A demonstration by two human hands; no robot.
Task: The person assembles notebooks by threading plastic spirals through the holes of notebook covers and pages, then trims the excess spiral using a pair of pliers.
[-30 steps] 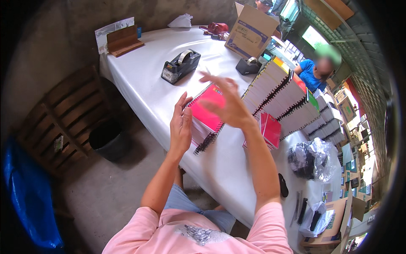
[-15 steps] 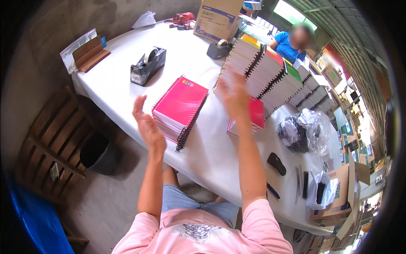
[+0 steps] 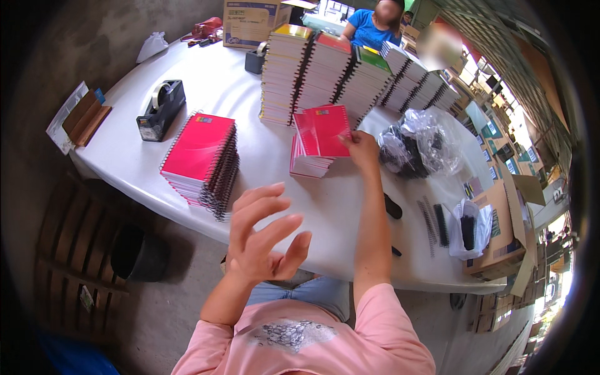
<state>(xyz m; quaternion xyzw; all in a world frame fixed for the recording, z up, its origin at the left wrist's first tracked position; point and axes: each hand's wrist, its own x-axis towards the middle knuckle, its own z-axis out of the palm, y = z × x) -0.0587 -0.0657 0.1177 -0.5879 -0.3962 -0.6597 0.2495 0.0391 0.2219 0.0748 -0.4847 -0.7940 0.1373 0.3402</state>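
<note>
At one o'clock, your right hand (image 3: 362, 149) pinched the right edge of the red-covered booklet (image 3: 322, 132), best held level over its pile (image 3: 309, 165), while your left hand (image 3: 257, 240), empty, fingers spread, hung at seven.

The white table (image 3: 334, 215) stands on grey floor (image 3: 165, 303).
</note>
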